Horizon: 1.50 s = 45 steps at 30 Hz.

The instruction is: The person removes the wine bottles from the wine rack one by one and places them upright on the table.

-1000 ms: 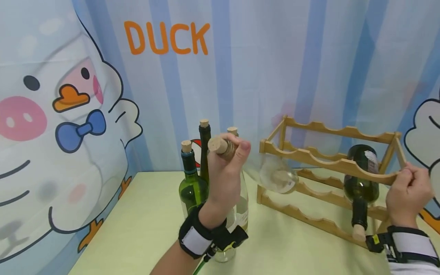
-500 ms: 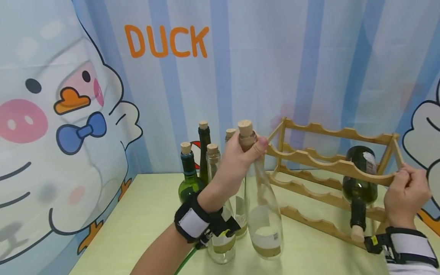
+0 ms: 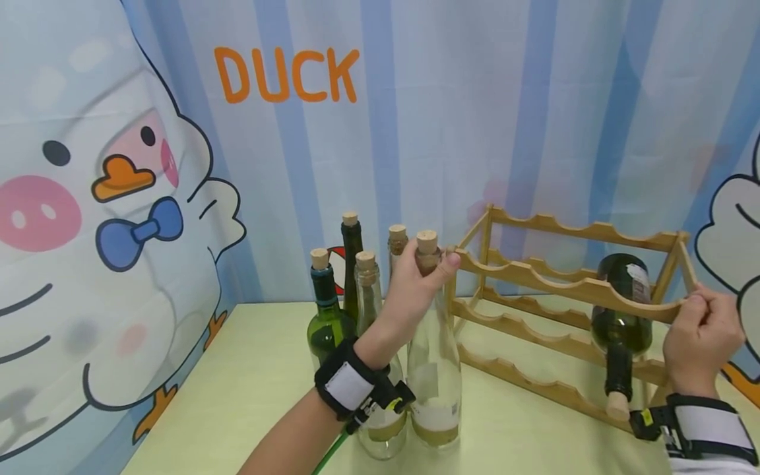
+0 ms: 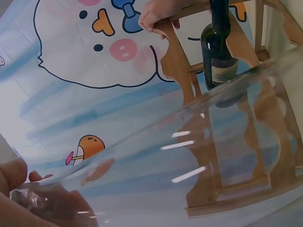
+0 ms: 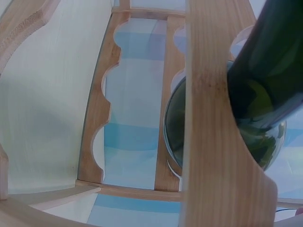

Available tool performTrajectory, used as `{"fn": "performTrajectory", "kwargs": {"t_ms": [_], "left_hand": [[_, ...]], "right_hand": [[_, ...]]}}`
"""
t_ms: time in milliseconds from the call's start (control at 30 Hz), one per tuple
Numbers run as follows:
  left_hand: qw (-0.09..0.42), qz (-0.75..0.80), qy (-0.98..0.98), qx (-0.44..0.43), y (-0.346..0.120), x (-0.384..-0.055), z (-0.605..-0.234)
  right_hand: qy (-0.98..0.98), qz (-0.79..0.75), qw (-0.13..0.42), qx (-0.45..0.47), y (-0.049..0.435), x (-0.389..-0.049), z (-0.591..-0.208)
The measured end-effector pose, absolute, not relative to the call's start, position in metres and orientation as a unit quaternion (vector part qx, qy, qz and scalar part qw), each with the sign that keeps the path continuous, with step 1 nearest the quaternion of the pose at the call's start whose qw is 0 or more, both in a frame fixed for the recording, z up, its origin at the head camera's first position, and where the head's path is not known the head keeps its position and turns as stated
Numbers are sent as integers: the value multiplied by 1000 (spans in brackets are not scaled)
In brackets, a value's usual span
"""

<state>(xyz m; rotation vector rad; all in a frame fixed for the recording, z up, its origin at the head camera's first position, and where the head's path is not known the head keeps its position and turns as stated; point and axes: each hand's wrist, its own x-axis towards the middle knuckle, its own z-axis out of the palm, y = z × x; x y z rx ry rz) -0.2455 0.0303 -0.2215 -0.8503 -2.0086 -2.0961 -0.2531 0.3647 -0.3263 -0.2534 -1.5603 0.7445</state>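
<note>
My left hand (image 3: 406,297) grips a clear glass wine bottle (image 3: 436,382) by its corked neck. That bottle is upright, its base down by the tabletop just left of the wooden wine rack (image 3: 534,280). In the left wrist view its clear body crosses the picture, with the rack showing through. At the right end of the rack's upper front rail, my right hand (image 3: 703,340) holds the wood with curled fingers. Close beside it a dark green wine bottle (image 3: 623,323) lies in the rack, its corked neck pointing toward me and sloping down.
Left of the held bottle stand another clear bottle (image 3: 382,422), a green bottle (image 3: 326,326), a taller dark bottle (image 3: 351,257) and a further corked bottle (image 3: 398,241) partly behind my left hand. A duck-print curtain (image 3: 445,132) hangs behind the pale yellow table (image 3: 237,369).
The clear bottle, earlier tilted with its base toward the rack's left side, has swung down upright, then shifted slightly left and lower. My right hand stays on the rail.
</note>
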Motion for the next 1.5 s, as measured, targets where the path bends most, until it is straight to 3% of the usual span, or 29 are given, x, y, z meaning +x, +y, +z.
{"fn": "performTrajectory", "kwargs": {"t_ms": [267, 700, 1500], "left_hand": [[37, -699, -673, -240, 33, -253, -235], [21, -682, -682, -263, 40, -251, -241], [33, -679, -683, -267, 38, -251, -245]], "right_hand": [[-682, 334, 639, -122, 366, -255, -328], [-692, 331, 633, -108, 364, -251, -327], [-685, 331, 640, -108, 364, -252, -326]]}}
